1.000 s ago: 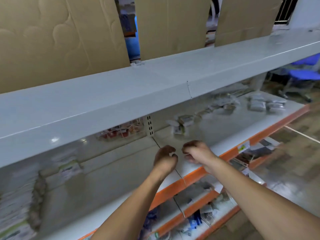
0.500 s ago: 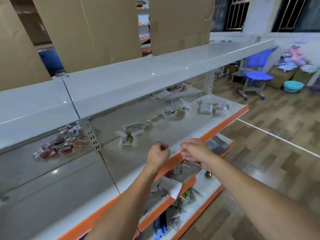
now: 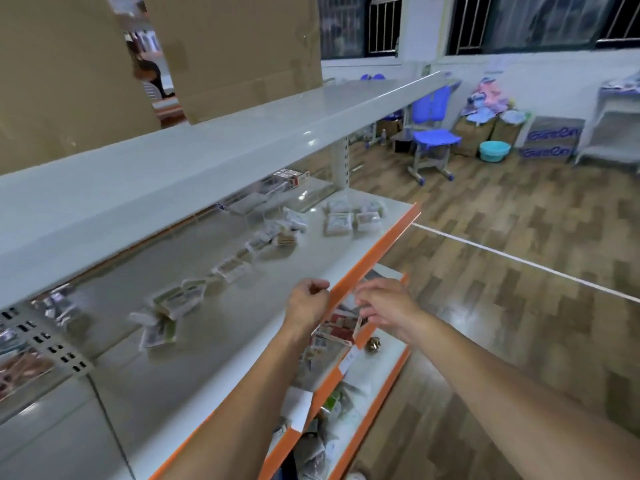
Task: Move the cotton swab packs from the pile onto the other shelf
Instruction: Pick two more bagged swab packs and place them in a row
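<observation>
Small clear cotton swab packs lie in a loose row on the white middle shelf [image 3: 242, 327]: one near group [image 3: 162, 317], one in the middle [image 3: 232, 268], one farther along [image 3: 277, 237]. A cluster of several packs [image 3: 351, 218] sits at the shelf's far end. My left hand [image 3: 308, 301] hovers over the orange front edge [image 3: 374, 251] with its fingers curled into a fist; I see nothing in it. Just beyond that edge, my right hand [image 3: 384, 304] hangs with loosely bent fingers and holds nothing that I can make out. Motion blur softens both hands.
A bare white top shelf [image 3: 242, 140] runs overhead, with cardboard sheets [image 3: 239, 46] standing behind it. Lower orange-edged shelves [image 3: 349, 362] hold mixed small goods. On the wooden floor to the right stand a blue chair [image 3: 434, 138], a teal basin [image 3: 494, 150] and boxes.
The view has swung to the right along the shelf, bringing its far end and the room into sight. My hands have drifted slightly apart, still over the front edge.
</observation>
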The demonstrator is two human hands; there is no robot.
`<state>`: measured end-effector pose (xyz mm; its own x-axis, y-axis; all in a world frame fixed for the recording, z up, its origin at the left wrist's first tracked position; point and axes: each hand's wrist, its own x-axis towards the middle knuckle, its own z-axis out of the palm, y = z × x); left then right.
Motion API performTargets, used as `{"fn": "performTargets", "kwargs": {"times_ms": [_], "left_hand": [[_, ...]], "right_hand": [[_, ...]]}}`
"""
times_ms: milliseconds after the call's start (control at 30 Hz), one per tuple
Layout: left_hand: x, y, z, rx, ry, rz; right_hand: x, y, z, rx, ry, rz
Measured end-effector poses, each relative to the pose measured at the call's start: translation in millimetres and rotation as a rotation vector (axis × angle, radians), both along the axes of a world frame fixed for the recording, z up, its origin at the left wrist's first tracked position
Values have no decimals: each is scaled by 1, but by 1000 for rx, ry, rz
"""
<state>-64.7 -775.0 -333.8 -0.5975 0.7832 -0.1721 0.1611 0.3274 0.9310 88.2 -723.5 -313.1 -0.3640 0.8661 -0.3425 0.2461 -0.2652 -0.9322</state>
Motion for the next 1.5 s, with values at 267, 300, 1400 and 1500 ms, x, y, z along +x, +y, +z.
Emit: {"fn": "performTargets", "kwargs": {"times_ms": [267,300,1400,1500], "left_hand": [[-1,89,-3,55,-28,-74],[-3,99,-3,51,-27,-91],[-45,314,-28,-176,215,390],[-44,320,-36,-253,224,447]], "right_hand": [[-13,97,-7,25,-59,-62],[-16,109,-6,16,-50,-61],[-77,373,-53,653,-577,507],[-78,372,-66,855,-729,676]]}}
